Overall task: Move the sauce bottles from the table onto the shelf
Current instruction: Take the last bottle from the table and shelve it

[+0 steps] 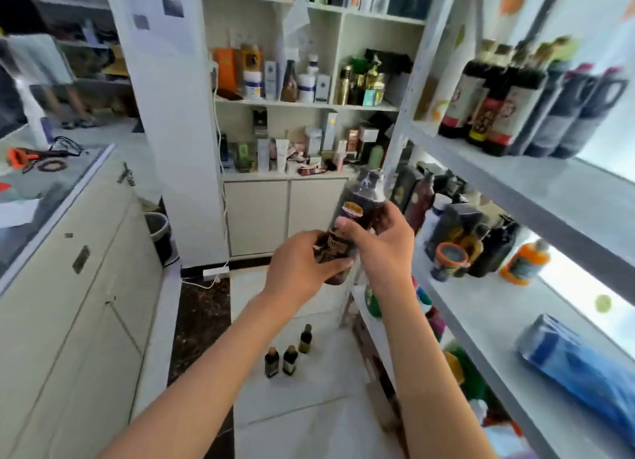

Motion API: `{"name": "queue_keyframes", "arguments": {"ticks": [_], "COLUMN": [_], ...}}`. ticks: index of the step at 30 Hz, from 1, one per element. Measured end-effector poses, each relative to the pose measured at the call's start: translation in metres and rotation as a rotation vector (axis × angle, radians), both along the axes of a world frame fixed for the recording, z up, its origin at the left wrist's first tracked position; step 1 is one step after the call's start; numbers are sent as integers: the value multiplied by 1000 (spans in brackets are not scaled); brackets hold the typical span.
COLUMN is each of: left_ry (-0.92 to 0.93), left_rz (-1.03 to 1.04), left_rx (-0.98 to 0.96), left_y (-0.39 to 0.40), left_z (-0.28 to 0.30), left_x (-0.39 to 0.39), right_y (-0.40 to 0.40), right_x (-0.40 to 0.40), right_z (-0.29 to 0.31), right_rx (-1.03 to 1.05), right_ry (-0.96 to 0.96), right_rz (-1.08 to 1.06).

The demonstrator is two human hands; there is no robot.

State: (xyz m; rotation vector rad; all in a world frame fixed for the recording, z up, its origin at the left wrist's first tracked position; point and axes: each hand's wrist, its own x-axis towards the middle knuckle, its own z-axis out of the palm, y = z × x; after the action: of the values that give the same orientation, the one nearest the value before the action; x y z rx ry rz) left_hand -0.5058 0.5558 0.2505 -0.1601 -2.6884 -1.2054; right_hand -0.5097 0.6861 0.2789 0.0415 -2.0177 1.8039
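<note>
Tilting sauce bottle (357,214), cap up, leaning right.

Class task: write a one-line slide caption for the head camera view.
Both hands, left and right, hold a dark sauce bottle beside a white shelf of bottles.

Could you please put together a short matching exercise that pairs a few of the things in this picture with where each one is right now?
Things:
1. dark sauce bottle
2. three small bottles
3. blue package
4. orange-capped bottle

Places:
A. standing on the floor
B. lying toward the near end of the middle shelf
C. held in the left hand and the right hand
D. on the middle shelf, by the bright back panel

Pairs: 1-C, 2-A, 3-B, 4-D
</note>
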Motion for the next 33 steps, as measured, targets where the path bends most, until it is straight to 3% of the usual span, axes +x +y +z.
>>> {"name": "queue_keyframes", "arguments": {"ticks": [7,17,24,33], "left_ry": [-76,170,279,147], "left_rz": [-262,-395,-537,-660], "left_rx": [-11,-53,-97,-29], "left_y": [66,111,142,170], "left_z": [18,43,65,59], "left_x": [-71,-201,-306,-399], "right_y": [88,153,178,219], "right_x": [-43,-155,-243,-343], "right_z": [24,57,90,116], "right_rx": [-31,228,148,164], "right_ry": [56,108,97,94], "right_rz": [-144,-397,-562,-838]}}
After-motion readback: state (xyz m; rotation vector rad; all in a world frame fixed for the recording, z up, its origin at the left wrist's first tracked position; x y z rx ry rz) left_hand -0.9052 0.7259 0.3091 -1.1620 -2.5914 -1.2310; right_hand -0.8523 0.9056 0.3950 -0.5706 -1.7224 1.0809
